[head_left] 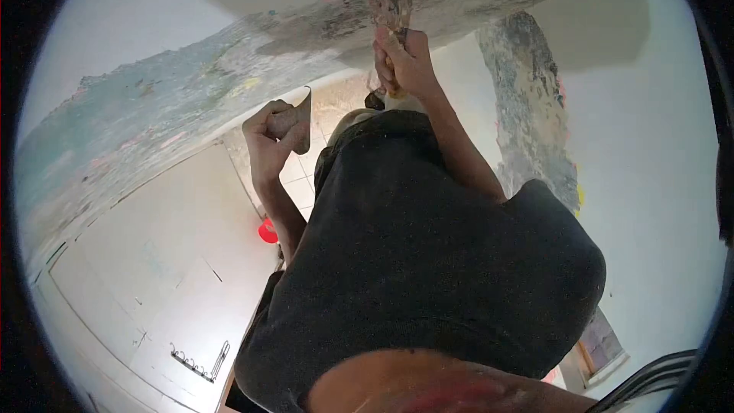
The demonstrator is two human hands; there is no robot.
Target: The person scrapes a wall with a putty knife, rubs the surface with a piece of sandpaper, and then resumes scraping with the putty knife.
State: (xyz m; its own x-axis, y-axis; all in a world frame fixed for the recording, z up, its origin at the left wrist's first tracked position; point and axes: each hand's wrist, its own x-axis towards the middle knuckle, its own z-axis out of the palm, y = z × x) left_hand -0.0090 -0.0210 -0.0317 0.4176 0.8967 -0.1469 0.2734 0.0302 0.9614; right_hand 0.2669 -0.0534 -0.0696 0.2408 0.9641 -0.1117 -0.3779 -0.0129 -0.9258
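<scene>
My right hand (403, 61) is closed round a scraper, whose yellowish handle end pokes out below the fist. The scraper's wide, smeared blade (390, 4) lies on or very close to a rough band of bare wall (329, 19); exact contact cannot be made out. Lower and to the left, away from the wall, my left hand (269, 138) is curled into a fist round a thin grey metal scraper plate (303, 126). The plate's edge stands upright with a pointed upper corner. Whatever handle it has is hidden by my fingers.
A second rough strip (531, 99) runs down the white wall at right. Behind my left arm are a white door (153, 260) with a hook rack (193, 363), a red container (267, 231) and tiled floor (300, 191). Dark cables (650, 375) hang at lower right.
</scene>
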